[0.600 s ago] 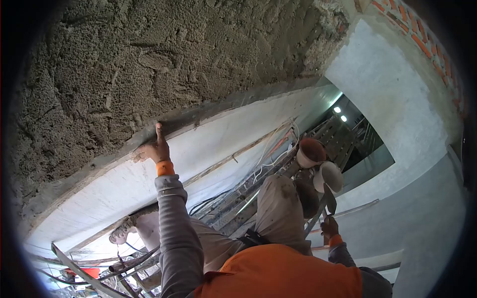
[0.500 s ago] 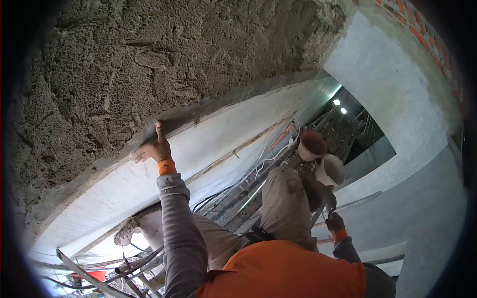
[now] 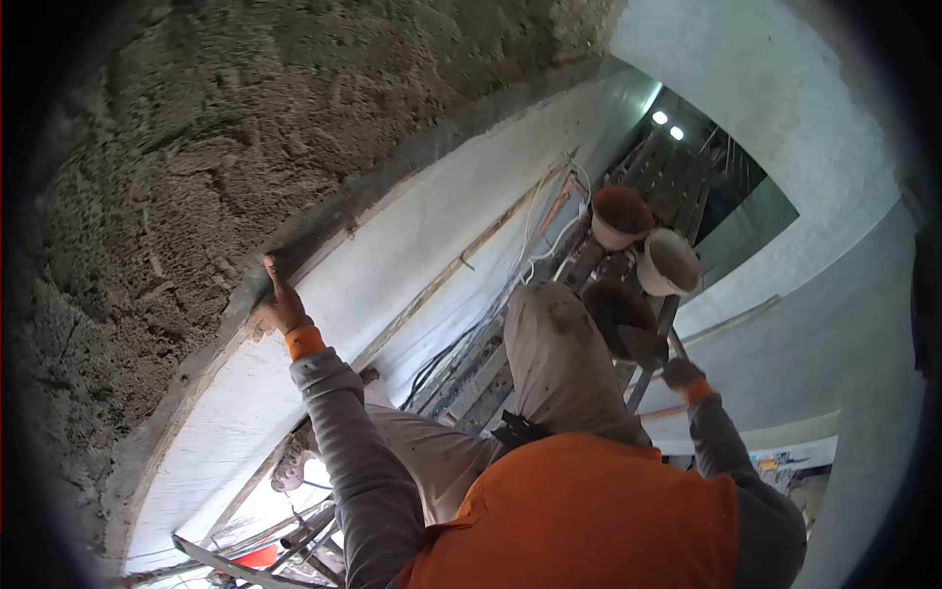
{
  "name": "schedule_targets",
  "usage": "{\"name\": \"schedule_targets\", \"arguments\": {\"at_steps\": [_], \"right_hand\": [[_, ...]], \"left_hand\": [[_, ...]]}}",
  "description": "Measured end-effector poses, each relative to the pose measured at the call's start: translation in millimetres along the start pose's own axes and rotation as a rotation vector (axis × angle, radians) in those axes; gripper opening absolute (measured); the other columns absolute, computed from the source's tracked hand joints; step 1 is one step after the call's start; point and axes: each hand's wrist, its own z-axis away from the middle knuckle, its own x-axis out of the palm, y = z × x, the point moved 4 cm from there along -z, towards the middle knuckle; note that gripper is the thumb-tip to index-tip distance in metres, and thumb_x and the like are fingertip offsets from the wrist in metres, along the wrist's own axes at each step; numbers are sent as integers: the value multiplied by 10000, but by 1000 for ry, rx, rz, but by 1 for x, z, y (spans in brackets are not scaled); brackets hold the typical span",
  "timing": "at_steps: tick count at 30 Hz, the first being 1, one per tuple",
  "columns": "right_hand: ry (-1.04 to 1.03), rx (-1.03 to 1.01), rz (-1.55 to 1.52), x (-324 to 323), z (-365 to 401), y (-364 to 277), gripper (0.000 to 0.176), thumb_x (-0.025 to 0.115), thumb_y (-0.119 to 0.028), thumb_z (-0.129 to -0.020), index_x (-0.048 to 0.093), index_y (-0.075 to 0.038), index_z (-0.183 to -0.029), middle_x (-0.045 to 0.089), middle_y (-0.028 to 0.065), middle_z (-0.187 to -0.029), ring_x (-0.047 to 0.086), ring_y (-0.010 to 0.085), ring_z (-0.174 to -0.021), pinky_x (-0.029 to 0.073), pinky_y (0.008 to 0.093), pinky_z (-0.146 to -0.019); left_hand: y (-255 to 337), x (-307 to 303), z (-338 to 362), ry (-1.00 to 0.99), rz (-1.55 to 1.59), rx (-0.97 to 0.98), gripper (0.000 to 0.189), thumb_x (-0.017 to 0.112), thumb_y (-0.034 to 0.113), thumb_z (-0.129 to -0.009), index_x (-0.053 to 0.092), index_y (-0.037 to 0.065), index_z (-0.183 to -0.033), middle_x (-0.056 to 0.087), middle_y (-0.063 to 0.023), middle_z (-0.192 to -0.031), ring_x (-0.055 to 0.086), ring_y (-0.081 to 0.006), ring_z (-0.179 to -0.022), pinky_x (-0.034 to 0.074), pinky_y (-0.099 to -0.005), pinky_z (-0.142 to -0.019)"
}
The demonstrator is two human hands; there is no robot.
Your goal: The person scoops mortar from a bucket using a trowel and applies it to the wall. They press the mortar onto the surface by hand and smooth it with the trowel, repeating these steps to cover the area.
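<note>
My left hand point(image 3: 279, 306) rests on the lower edge of the roughly plastered wall point(image 3: 196, 187), thumb raised and fingers spread along the smooth grey strip, holding nothing. Down to the right, my right hand point(image 3: 681, 375) is closed around the handle of a trowel point(image 3: 644, 348). The trowel's blade is at the mouth of a dark bucket point(image 3: 610, 302) by my knee; what lies inside the bucket is too dark to make out. Just beyond stand a reddish-brown bucket point(image 3: 620, 218) and a pale bucket point(image 3: 669, 263).
Wooden planks point(image 3: 481, 368) form the platform under me, with cables and a hose beside them. A white panel point(image 3: 392, 231) runs below the plastered edge. A curved grey wall point(image 3: 814, 304) rises on the right. Metal poles point(image 3: 235, 569) cross at lower left.
The view has turned and shifted. My right hand has carried the trowel up closer to the dark bucket. My left hand stays against the wall's lower edge.
</note>
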Motion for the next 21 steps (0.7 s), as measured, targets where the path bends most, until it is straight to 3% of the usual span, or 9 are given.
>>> {"name": "schedule_targets", "arguments": {"at_steps": [2,4,6,7,9,13,16,19,21], "right_hand": [[-26,-87,31,6,-29,5,309,464,-274,-835,649,-91,-1001,627,183,-1035,594,309,-1002,450,422,-884],[-31,-329,113,-12,-45,-5,320,461,-289,-841,645,-66,-978,647,193,-939,644,310,-854,511,408,-758],[-151,-216,-84,-11,-66,-11,315,466,-270,-844,649,-37,-949,657,183,-888,662,308,-765,529,404,-689],[-172,-261,31,-14,-73,-27,310,467,-262,-844,652,-36,-948,659,178,-894,663,304,-775,530,402,-693],[-192,-356,250,-13,-92,-54,298,472,-245,-843,660,-39,-946,661,169,-910,662,295,-809,528,397,-707],[-170,-480,416,-5,-126,-47,273,496,-223,-826,676,-60,-950,664,145,-944,642,283,-919,513,388,-756],[-145,-13,36,-68,-104,-32,248,515,-214,-802,689,-94,-930,667,126,-952,628,290,-952,502,384,-778],[49,-229,282,-95,-104,-16,233,525,-214,-787,695,-100,-899,670,127,-917,640,292,-903,502,395,-763],[93,-107,285,-120,-105,-9,225,525,-213,-788,696,-103,-884,672,123,-900,646,275,-874,501,397,-740]], "left_hand": [[-16,10,-36,-338,137,236,1299,549,796,-618,69,-181,-1327,166,-396,-1364,259,-436,-1281,258,-432,-1036],[-18,6,-32,-392,204,276,1060,540,737,-697,230,-3,-1389,335,-252,-1379,491,-313,-1126,423,-347,-848],[32,-33,22,-335,160,-49,851,535,694,-743,376,143,-1372,383,-165,-1393,605,-233,-963,477,-283,-631],[35,-38,28,-338,211,37,849,536,686,-747,386,125,-1368,391,-153,-1391,532,-249,-1099,459,-341,-787],[43,-45,37,-280,249,-119,913,549,686,-733,345,77,-1382,343,-138,-1422,409,-278,-1233,380,-408,-935],[46,-41,37,-278,218,-101,1062,569,728,-684,265,-8,-1387,256,-132,-1453,301,-307,-1295,283,-479,-1017],[52,-39,45,-242,250,-137,1118,577,747,-662,235,-42,-1377,239,-145,-1447,242,-327,-1325,221,-526,-1050],[51,-36,41,-307,303,-99,1096,593,728,-669,242,-31,-1377,257,-139,-1438,259,-318,-1315,243,-520,-1043],[46,-33,37,-331,358,-88,1069,607,708,-676,259,-27,-1371,270,-133,-1430,285,-308,-1296,267,-502,-1035]]}}
